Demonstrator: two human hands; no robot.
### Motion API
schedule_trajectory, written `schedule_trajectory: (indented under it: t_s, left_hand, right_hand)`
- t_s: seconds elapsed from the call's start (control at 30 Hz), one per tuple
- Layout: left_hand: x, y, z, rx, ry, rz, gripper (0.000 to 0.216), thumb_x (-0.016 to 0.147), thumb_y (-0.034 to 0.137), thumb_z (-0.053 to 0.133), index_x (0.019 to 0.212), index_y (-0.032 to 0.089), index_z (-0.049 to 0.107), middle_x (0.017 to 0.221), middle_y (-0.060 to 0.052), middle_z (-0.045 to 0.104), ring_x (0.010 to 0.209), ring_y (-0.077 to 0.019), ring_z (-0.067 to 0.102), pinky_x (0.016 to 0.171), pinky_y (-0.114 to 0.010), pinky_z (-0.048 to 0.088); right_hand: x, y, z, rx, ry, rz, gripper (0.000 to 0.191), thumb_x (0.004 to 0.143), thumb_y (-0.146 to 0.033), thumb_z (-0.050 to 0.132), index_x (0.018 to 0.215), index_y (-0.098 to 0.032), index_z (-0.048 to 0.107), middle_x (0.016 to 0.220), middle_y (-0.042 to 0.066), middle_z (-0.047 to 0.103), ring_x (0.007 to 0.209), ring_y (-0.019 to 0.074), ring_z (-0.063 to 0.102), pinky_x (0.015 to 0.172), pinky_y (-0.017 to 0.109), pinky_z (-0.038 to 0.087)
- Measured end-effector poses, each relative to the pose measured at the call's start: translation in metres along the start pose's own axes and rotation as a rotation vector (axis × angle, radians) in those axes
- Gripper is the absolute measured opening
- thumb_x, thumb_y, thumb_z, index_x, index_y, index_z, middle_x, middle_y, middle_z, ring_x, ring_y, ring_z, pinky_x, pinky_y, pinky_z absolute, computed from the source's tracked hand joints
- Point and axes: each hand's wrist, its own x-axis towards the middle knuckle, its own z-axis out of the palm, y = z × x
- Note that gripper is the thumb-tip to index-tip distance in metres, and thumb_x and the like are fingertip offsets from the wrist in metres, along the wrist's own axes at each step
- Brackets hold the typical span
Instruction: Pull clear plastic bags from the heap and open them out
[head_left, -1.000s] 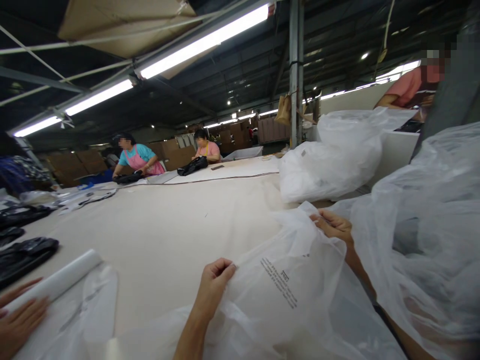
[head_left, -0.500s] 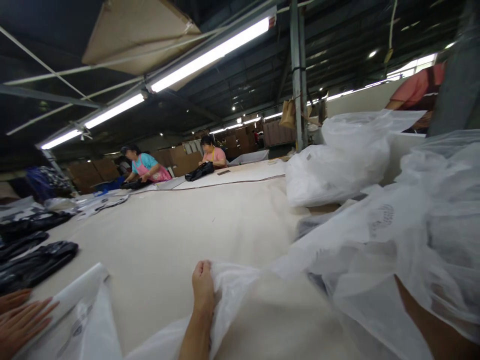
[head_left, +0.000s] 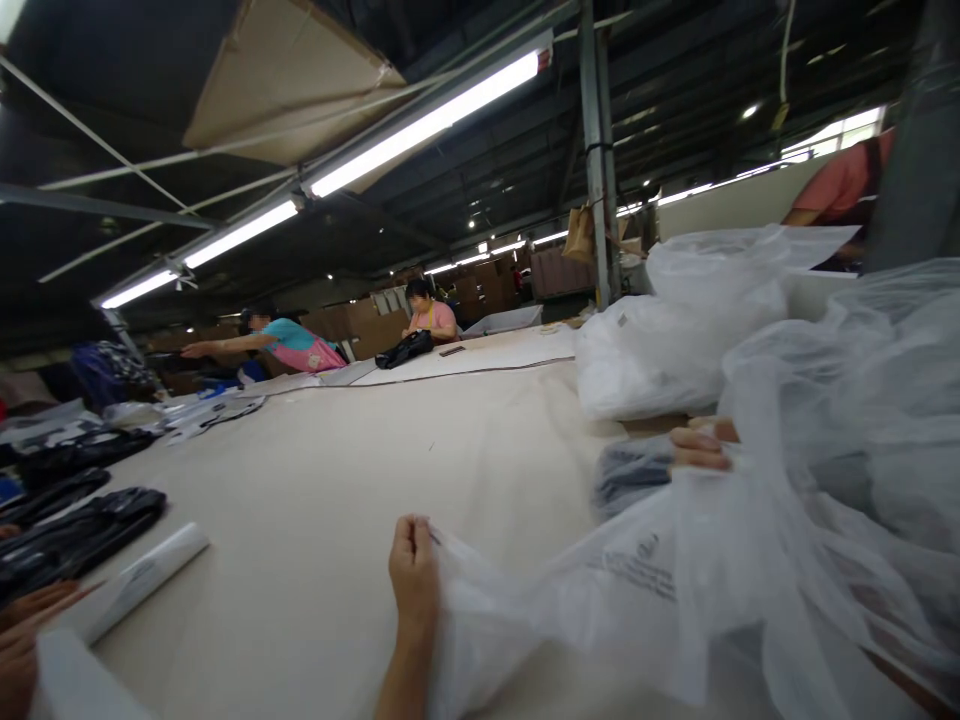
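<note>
A person stands at the near edge of a long, wide table (head_left: 315,480) covered in smooth, matte cream material. The left hand (head_left: 412,572) is closed in a fist, pinching one edge of a thin, translucent white plastic bag (head_left: 600,590) with small dark print on it. The right hand (head_left: 701,447) sits farther out toward the table's right side; its fingers are curled over the bag's opposite edge, partly hidden by the film. The bag is stretched between the two hands, wrinkled and glossy, sagging onto the table's near right corner.

Just beside the right hand lies a soft, dark grey folded fabric piece (head_left: 630,472), seen blurred through plastic. A heap of crumpled clear plastic (head_left: 862,400) fills the right side, and a stuffed white plastic sack (head_left: 660,350) rests behind it along the right edge.

The middle of the table is a broad, flat, bare stretch running to its far edge. Along the left edge lie shiny black folded bundles (head_left: 75,530) and a white paper roll (head_left: 142,580), tube-shaped, lying flat. Another person's hand (head_left: 22,640) rests at the near left corner, fingers spread flat.

At the far edge, two co-workers (head_left: 300,345) lean over dark items. Long fluorescent tube lights (head_left: 427,122) hang overhead.
</note>
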Motion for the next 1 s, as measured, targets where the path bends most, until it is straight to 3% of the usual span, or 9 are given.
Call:
schedule_trajectory:
  t_s: [0.1,0.2,0.3,0.37,0.47,0.6,0.7,0.83,1.0]
  left_hand:
    - [-0.021,0.011,0.011,-0.009,-0.228,0.022,0.035,0.082,0.055,0.048,0.077,0.021,0.047,0.057,0.008,0.035,0.046,-0.0082,0.036,0.042,-0.018,0.033]
    - [-0.035,0.016,0.018,0.014,-0.374,0.055,0.034,0.084,0.054,0.047,0.077,0.021,0.046,0.058,0.008,0.035,0.045,-0.0077,0.037,0.04,-0.017,0.034]
    - [-0.041,0.015,0.021,0.029,-0.451,0.077,0.029,0.086,0.049,0.046,0.077,0.021,0.045,0.057,0.008,0.037,0.045,-0.0077,0.038,0.04,-0.017,0.035]
    - [-0.044,0.014,0.023,0.015,-0.486,0.092,0.026,0.086,0.044,0.048,0.076,0.021,0.045,0.058,0.007,0.039,0.047,-0.0074,0.04,0.042,-0.016,0.036]
    - [-0.049,0.013,0.026,-0.041,-0.569,0.067,0.024,0.085,0.041,0.05,0.075,0.02,0.043,0.058,0.008,0.04,0.047,-0.0067,0.042,0.042,-0.016,0.036]
    - [-0.052,0.016,0.027,-0.091,-0.64,0.006,0.025,0.088,0.044,0.043,0.08,0.02,0.043,0.06,0.007,0.044,0.04,-0.0062,0.044,0.037,-0.016,0.035]
    - [-0.044,0.024,0.02,-0.115,-0.542,0.002,0.029,0.09,0.048,0.036,0.093,0.02,0.044,0.071,0.004,0.055,0.038,-0.0048,0.042,0.036,-0.017,0.033]
    - [-0.022,0.032,0.002,-0.153,-0.415,-0.078,0.037,0.084,0.049,0.045,0.106,0.019,0.042,0.081,-0.002,0.064,0.036,-0.003,0.035,0.036,-0.017,0.028]
    - [-0.009,0.024,-0.011,-0.008,-0.579,-0.182,0.057,0.07,0.037,0.066,0.12,0.02,0.046,0.104,-0.01,0.067,0.051,-0.0058,0.048,0.05,-0.018,0.039]
  right_hand:
    - [-0.016,-0.024,0.016,0.173,-0.187,0.264,0.046,0.058,-0.066,0.066,0.074,-0.026,0.048,0.049,-0.008,0.038,0.031,0.0038,0.014,0.033,0.023,0.014]
    - [-0.044,-0.037,0.055,0.094,-0.434,0.479,0.047,0.066,-0.044,0.071,0.107,-0.027,0.054,0.053,-0.009,0.041,0.039,0.0058,0.029,0.039,0.019,0.02]
    - [-0.069,-0.03,0.101,-0.167,-0.561,0.415,0.043,0.069,-0.039,0.067,0.108,-0.021,0.062,0.076,-0.001,0.061,0.064,0.0126,0.053,0.059,0.023,0.039]
    - [-0.08,-0.017,0.125,-0.279,-0.555,0.381,0.047,0.065,-0.038,0.07,0.108,-0.019,0.064,0.09,0.003,0.065,0.077,0.0174,0.056,0.068,0.026,0.042]
    - [-0.089,0.002,0.145,-0.334,-0.479,0.317,0.032,0.064,-0.034,0.069,0.091,-0.018,0.066,0.079,0.001,0.065,0.073,0.0175,0.056,0.064,0.025,0.04]
    - [-0.088,0.015,0.144,-0.303,-0.427,0.268,0.014,0.071,-0.028,0.055,0.064,-0.016,0.056,0.06,-0.002,0.055,0.06,0.0128,0.048,0.056,0.023,0.033]
    - [-0.077,0.02,0.131,-0.207,-0.385,0.293,0.016,0.074,-0.031,0.053,0.066,-0.017,0.054,0.058,-0.003,0.05,0.057,0.0113,0.044,0.054,0.023,0.032]
    - [-0.059,0.032,0.109,-0.007,-0.168,0.367,0.028,0.07,-0.045,0.061,0.073,-0.018,0.053,0.06,-0.005,0.052,0.055,0.0112,0.046,0.054,0.023,0.035]
    - [-0.042,0.037,0.086,0.256,0.03,0.469,0.042,0.056,-0.048,0.074,0.082,-0.02,0.056,0.063,-0.004,0.06,0.053,0.0142,0.054,0.055,0.027,0.043]
